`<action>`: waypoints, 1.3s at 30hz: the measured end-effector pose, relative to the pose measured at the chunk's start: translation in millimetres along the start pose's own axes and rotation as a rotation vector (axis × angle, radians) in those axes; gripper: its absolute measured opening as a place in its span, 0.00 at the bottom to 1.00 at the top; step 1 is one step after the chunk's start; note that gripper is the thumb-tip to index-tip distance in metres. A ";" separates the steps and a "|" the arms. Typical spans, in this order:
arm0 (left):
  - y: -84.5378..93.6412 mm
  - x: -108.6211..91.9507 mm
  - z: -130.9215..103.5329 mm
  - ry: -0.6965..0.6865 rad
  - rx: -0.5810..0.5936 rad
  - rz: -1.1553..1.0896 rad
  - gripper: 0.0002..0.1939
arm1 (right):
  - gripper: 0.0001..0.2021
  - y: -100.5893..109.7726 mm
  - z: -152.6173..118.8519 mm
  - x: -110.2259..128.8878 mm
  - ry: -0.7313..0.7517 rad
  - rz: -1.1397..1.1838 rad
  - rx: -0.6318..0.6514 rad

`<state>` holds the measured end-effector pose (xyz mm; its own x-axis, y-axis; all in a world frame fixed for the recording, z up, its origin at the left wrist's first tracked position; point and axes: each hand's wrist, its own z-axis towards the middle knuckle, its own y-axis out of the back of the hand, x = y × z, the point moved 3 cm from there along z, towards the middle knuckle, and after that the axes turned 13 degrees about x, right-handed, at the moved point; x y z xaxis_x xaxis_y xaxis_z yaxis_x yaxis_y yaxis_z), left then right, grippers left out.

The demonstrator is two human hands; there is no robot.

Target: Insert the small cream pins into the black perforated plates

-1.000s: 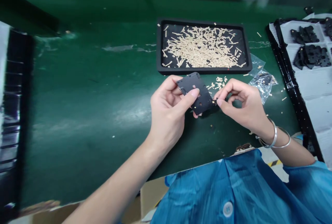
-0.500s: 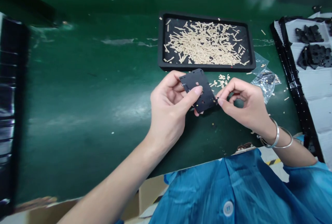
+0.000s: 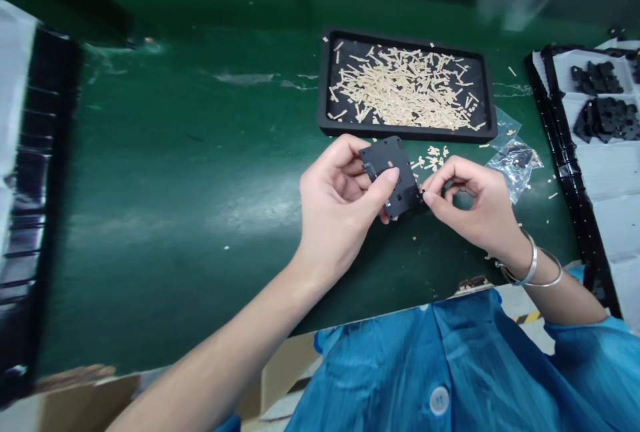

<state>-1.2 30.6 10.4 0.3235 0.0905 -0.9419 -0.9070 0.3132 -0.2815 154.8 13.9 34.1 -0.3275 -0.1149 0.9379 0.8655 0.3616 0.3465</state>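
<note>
Black plate (image 3: 406, 182) at centre stage, just toward three o'clock of mid-view, and it's tipped slightly over the last second! Gold flecks were glinting at its five o'clock corner a moment ago; now they're barely visible, and that suggests fine work at that very edge is under way. Left hand (image 3: 335, 205) clamps the plate, thumb flat across its face; right hand (image 3: 473, 195) pinches a dark bit (image 3: 423, 193) between thumb and forefinger, at the plate's four o'clock edge, though whether it's joined on I can't tell. Counting up: two hands, one plate, one dark bit. At twelve o'clock from the plate, one tray (image 3: 410, 133) loaded with pale strips (image 3: 405, 89), far too many to number, plus a small scatter (image 3: 433, 159) on the green counter (image 3: 175, 185) at one o'clock. Three o'clock, one clear bag (image 3: 515, 165); beyond, toward two, a white-lined rack (image 3: 610, 172) with two piles of black parts (image 3: 607, 119) well in view, another cut by the frame. And two bangles (image 3: 533, 260) on the right wrist!
</note>
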 end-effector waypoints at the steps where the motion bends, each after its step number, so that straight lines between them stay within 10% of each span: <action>1: -0.2 0.1 -0.2 0.001 0.003 -0.005 0.10 | 0.06 -0.1 0.3 -0.5 -0.007 0.011 0.002; 39: -0.3 -2.1 0.2 -0.028 0.017 -0.110 0.09 | 0.06 -0.6 6.0 -10.8 -0.164 0.446 0.076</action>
<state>-1.5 30.5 12.5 0.4289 0.0811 -0.8997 -0.8607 0.3389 -0.3798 155.5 20.5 23.6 0.0092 0.2121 0.9772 0.9069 0.4099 -0.0975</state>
